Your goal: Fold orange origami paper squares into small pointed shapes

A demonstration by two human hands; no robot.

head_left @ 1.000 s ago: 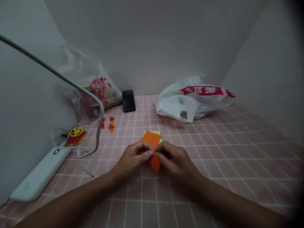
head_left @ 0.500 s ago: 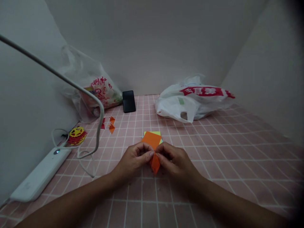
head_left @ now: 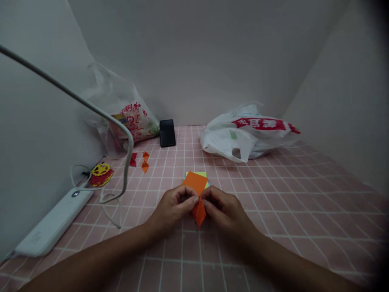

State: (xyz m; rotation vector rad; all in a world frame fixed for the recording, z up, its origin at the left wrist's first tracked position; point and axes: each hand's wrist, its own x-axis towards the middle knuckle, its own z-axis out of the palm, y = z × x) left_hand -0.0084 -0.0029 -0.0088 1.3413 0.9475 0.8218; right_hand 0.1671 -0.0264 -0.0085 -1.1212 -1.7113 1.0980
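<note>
Between my two hands is a folded orange paper (head_left: 199, 213), its pointed end toward me. My left hand (head_left: 175, 205) pinches its upper left side between thumb and fingers. On the other side my right hand (head_left: 224, 207) pinches the upper right, the fingertips of both hands almost meeting. Just beyond the hands lies a stack of square paper, an orange sheet (head_left: 196, 181) on top and a yellow sheet (head_left: 201, 173) showing beneath. The fingers cover part of the folded paper's upper end.
Small orange paper cranes (head_left: 145, 166) and a red folded piece (head_left: 133, 159) lie left. Behind are a phone (head_left: 167, 133), a clear plastic bag (head_left: 136, 117) and a white plastic bag (head_left: 225, 140). A white power strip (head_left: 54, 223), cable (head_left: 128, 162) and red-yellow cutouts (head_left: 101, 172) occupy the left edge.
The view has tilted a little, so the whole scene sits slightly lower and to the right. Both hands keep their pinch on the folded orange paper, the fingers barely shifted.
</note>
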